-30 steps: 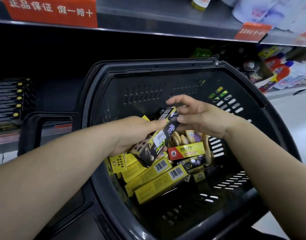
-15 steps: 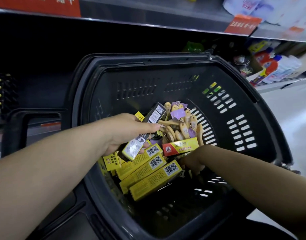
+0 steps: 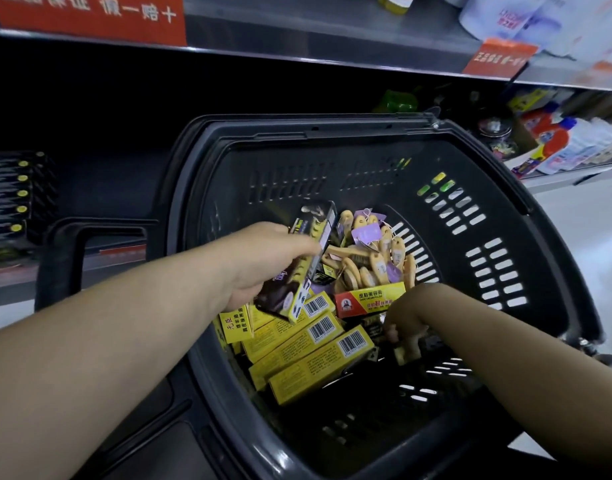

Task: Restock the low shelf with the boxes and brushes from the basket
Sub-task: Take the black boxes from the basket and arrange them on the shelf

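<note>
A dark plastic basket (image 3: 498, 188) stands in front of the low shelf (image 3: 117, 195). Inside lie several yellow boxes (image 3: 318, 362), a red box (image 3: 366, 299) and a pile of wooden brushes (image 3: 370, 258) with purple tags. My left hand (image 3: 263, 265) is shut on dark boxes (image 3: 308, 261), held tilted above the yellow ones. My right hand (image 3: 405, 323) is deep in the basket beside the red box, fingers curled on a small dark item (image 3: 422, 344) that I cannot make out clearly.
Dark boxes with yellow dots (image 3: 10, 199) are stacked at the shelf's left. The basket handle (image 3: 72, 251) stands at the left. An upper shelf (image 3: 332, 43) with red signs hangs overhead. Bottles (image 3: 560, 140) fill the right shelf section.
My right hand let go of the dark box and dropped down into the basket's bottom right. The left hand kept the dark boxes and lifted them slightly.
</note>
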`<state>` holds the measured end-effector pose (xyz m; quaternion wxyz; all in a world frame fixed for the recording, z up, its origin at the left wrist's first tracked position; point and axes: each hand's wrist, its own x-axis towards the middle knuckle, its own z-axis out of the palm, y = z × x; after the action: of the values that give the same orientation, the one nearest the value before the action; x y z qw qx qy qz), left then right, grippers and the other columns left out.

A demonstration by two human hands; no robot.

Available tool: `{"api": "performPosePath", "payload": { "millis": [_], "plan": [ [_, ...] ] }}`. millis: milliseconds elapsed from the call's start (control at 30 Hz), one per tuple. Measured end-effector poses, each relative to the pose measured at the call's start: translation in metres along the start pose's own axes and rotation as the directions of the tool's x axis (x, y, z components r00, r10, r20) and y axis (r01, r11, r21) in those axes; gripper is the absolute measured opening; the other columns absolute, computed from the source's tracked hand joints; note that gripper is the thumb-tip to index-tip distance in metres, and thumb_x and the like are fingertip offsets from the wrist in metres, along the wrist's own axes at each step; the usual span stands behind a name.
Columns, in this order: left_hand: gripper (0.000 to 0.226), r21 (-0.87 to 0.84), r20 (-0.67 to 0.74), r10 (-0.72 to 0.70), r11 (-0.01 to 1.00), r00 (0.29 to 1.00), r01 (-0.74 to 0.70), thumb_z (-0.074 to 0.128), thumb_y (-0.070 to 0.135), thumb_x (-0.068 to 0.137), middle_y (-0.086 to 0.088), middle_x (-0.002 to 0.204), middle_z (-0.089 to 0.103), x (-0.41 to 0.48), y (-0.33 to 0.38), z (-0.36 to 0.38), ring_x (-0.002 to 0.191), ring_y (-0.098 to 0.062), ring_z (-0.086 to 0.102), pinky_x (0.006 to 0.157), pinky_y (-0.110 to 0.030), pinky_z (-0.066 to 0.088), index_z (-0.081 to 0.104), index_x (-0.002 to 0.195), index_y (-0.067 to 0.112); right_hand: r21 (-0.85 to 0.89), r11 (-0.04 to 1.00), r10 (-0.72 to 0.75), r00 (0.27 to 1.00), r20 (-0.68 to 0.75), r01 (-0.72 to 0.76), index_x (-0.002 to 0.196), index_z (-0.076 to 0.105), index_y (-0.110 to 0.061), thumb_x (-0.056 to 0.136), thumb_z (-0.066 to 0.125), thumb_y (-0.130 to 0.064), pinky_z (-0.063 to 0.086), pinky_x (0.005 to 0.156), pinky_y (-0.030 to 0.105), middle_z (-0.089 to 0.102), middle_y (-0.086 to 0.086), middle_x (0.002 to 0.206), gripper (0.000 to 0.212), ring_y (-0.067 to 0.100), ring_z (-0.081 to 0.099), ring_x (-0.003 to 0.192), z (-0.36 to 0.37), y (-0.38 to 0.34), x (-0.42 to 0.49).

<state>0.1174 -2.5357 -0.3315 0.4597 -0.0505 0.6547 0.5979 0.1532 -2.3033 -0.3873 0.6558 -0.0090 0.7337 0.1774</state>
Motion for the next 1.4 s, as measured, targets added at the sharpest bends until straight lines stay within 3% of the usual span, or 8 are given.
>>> {"api": "performPosePath", "payload": {
  "millis": [167,333,433,500,733,1033,1200,1400],
  "plan": [
    [0.020,0.020,-0.078,0.052,0.999,0.996,-0.050,0.072,0.016,0.079,-0.007,0.081,0.071,0.001,-0.001,-0.001,0.066,-0.018,0.067,0.068,-0.033,0.057,0.063,0.097,0.015,0.261,0.937,-0.112,0.910,-0.399,0.230,0.099,0.052,-0.026,0.077,0.071,-0.045,0.048,0.088,0.036,0.059,-0.003,0.106,0.035,0.020,0.057,0.099,-0.011,0.037,-0.052],
    [0.018,0.019,-0.093,0.041,0.999,0.995,-0.039,0.059,0.018,0.088,-0.011,0.093,0.067,0.003,0.001,0.005,0.085,-0.025,0.065,0.082,-0.038,0.053,0.057,0.104,0.010,0.549,0.146,-0.205,0.568,-0.797,0.823,0.117,0.055,-0.028,0.083,0.062,-0.044,0.051,0.089,0.028,0.068,-0.002,0.111,0.038,0.015,0.063,0.105,-0.014,0.018,-0.081],
    [0.020,-0.098,-0.103,-0.035,0.995,0.994,0.025,0.050,0.026,0.090,-0.011,0.078,0.063,0.000,0.005,0.005,0.069,-0.026,0.061,0.068,-0.034,0.052,0.059,0.096,0.010,0.659,-0.230,-0.172,0.636,-0.752,0.717,0.123,0.056,-0.010,0.081,0.058,-0.050,0.055,0.086,0.040,0.066,0.020,0.112,0.058,0.029,0.064,0.100,-0.021,-0.008,-0.080],
    [0.033,-0.112,-0.139,-0.062,0.993,0.988,0.046,0.051,0.029,0.089,-0.018,0.100,0.067,0.001,0.005,0.003,0.092,-0.033,0.064,0.084,-0.048,0.052,0.060,0.110,0.007,0.686,-0.309,-0.168,0.672,-0.721,0.659,0.122,0.054,-0.002,0.068,0.062,-0.051,0.057,0.071,0.036,0.069,0.017,0.090,0.074,0.025,0.067,0.079,-0.024,-0.019,-0.079],
    [0.019,-0.228,-0.152,-0.083,0.973,0.985,0.047,0.053,0.017,0.093,-0.014,0.072,0.068,0.001,0.006,0.004,0.054,-0.022,0.063,0.064,-0.036,0.056,0.064,0.095,0.003,0.567,-0.146,-0.175,0.543,-0.821,0.810,0.117,0.052,-0.011,0.073,0.066,-0.015,0.056,0.073,0.036,0.069,0.005,0.094,0.046,0.020,0.068,0.082,-0.019,-0.019,-0.070],
    [0.027,-0.201,0.014,-0.173,0.964,0.985,0.173,0.051,0.025,0.095,-0.025,0.089,0.071,-0.003,0.008,0.005,0.075,-0.034,0.070,0.063,-0.042,0.057,0.059,0.106,0.002,-0.039,0.666,-0.183,0.113,-0.977,0.745,0.095,0.063,-0.024,0.071,0.080,-0.015,0.047,0.083,0.030,0.065,-0.015,0.093,0.031,0.002,0.060,0.093,-0.025,-0.023,-0.101],
    [0.025,-0.189,-0.013,-0.121,0.975,0.993,0.116,0.056,0.028,0.092,-0.010,0.058,0.066,-0.005,0.006,0.007,0.049,-0.023,0.063,0.050,-0.030,0.052,0.064,0.085,0.005,-0.216,0.666,-0.307,-0.002,-0.952,0.714,0.102,0.071,-0.018,0.070,0.077,-0.004,0.046,0.080,0.024,0.054,-0.005,0.104,0.035,0.012,0.053,0.094,-0.026,-0.027,-0.110],
    [0.051,-0.118,0.016,-0.098,0.988,0.995,0.100,0.065,0.055,0.074,-0.014,0.083,0.073,-0.003,0.005,0.003,0.073,-0.029,0.069,0.074,-0.041,0.055,0.070,0.092,0.008,-0.038,0.520,-0.162,0.055,-0.985,0.853,0.104,0.045,-0.039,0.064,0.086,-0.017,0.047,0.084,0.014,0.059,-0.015,0.099,0.061,-0.002,0.058,0.095,-0.025,-0.031,-0.094]
  ]
}}
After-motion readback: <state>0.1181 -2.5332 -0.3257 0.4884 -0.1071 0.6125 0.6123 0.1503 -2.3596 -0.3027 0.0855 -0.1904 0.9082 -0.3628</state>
